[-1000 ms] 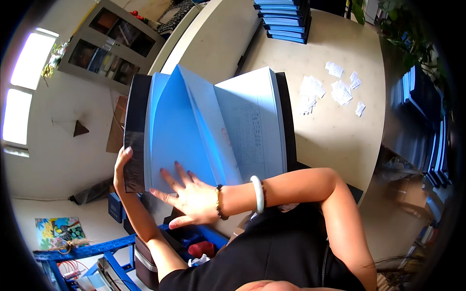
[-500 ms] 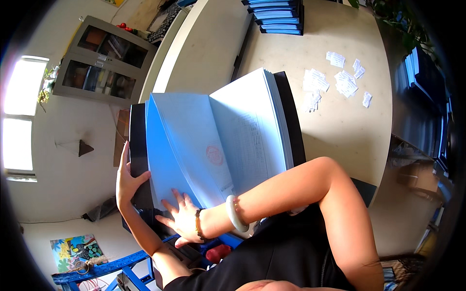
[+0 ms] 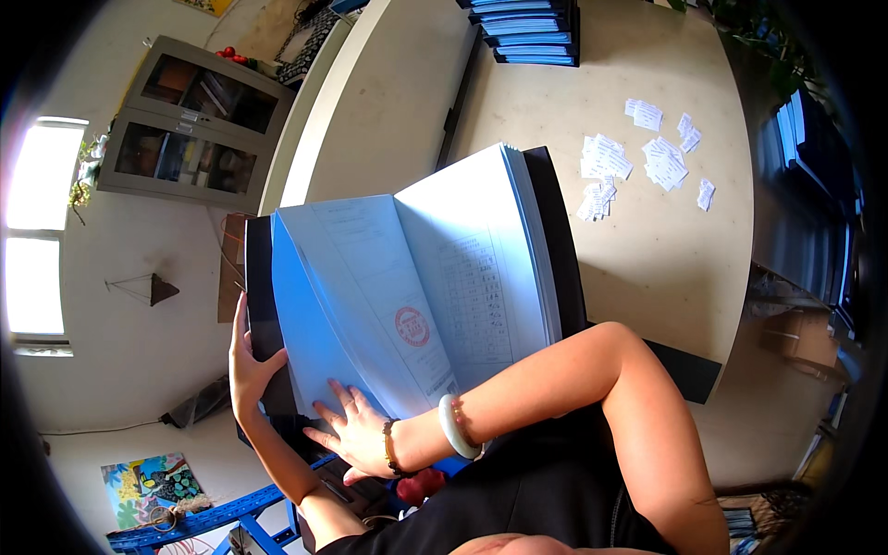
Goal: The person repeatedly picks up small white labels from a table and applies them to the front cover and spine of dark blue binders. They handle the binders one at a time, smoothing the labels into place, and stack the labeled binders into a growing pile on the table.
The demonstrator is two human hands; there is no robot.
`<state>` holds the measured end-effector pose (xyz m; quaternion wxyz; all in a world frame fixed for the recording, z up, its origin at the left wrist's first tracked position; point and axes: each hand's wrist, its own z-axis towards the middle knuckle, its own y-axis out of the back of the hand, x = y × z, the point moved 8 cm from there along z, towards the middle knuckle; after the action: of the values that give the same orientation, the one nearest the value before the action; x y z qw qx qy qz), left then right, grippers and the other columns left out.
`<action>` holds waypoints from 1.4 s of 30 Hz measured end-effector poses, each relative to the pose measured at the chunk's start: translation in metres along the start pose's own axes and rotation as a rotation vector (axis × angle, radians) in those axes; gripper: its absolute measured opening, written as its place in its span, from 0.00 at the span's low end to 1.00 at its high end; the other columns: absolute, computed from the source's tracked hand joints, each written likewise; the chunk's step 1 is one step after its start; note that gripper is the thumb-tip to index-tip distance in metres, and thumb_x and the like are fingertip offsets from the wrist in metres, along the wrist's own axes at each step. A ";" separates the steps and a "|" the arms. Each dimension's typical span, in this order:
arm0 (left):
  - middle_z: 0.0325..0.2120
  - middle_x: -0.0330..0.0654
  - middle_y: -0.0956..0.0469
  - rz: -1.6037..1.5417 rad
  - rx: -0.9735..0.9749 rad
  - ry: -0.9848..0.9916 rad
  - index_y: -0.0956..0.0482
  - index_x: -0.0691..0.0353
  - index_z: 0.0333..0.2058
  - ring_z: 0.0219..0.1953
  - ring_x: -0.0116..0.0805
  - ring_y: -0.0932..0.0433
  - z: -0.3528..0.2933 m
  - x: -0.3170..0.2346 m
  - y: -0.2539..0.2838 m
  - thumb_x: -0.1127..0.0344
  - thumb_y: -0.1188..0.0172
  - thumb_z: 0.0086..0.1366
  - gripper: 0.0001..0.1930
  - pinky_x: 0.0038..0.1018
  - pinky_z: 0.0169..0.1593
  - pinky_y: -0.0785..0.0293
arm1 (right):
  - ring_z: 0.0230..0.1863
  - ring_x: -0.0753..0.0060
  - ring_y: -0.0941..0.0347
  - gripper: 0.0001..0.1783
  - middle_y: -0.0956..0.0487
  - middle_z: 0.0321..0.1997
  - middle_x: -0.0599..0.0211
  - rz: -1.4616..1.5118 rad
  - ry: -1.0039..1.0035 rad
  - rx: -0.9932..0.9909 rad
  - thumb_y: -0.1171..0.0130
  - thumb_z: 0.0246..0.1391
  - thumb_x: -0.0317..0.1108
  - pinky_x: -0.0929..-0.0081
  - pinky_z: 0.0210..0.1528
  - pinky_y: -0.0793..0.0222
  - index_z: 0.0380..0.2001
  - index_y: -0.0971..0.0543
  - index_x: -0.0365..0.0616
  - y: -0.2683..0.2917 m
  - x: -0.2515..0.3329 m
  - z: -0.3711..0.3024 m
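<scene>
A large black binder (image 3: 555, 231) lies spread in front of me, full of white sheets. Its left page (image 3: 356, 259) carries a round red stamp; a table of handwriting is on the right page (image 3: 476, 287). A blue-tinted sheet (image 3: 310, 305) slants up beneath the left page. My left hand (image 3: 252, 370) grips the binder's left cover, thumb over its inner side and fingers along the outer edge. Reaching across my body, my right hand (image 3: 359, 433) lies with spread fingers on the lower left sheets, holding nothing.
Several small white paper slips (image 3: 666, 162) lie in groups on the beige table (image 3: 647, 250). A stack of black binders (image 3: 527, 37) stands at its far end. A grey cabinet (image 3: 194, 120) is at the far left, a blue metal frame (image 3: 203, 523) at the lower left.
The binder and both hands sit slightly lower in the picture. The stamp and handwriting show more clearly. Both hands keep their places on the binder.
</scene>
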<state>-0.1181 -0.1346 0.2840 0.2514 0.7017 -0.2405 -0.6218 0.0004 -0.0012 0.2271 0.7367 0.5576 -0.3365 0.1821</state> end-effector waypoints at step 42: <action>0.70 0.54 0.46 0.109 -0.032 -0.212 0.48 0.60 0.71 0.73 0.48 0.50 -0.021 -0.022 -0.213 0.55 0.35 0.64 0.43 0.43 0.73 0.57 | 0.64 0.64 0.38 0.51 0.34 0.63 0.51 1.333 -0.338 -0.919 0.28 0.45 0.36 0.67 0.66 0.40 0.66 0.46 0.28 0.070 -0.181 -0.285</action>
<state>-0.0948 0.0423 0.1637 0.2692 0.6137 -0.2936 -0.6817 -0.0890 0.3091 0.1059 0.5683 -0.0959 -0.7437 0.3388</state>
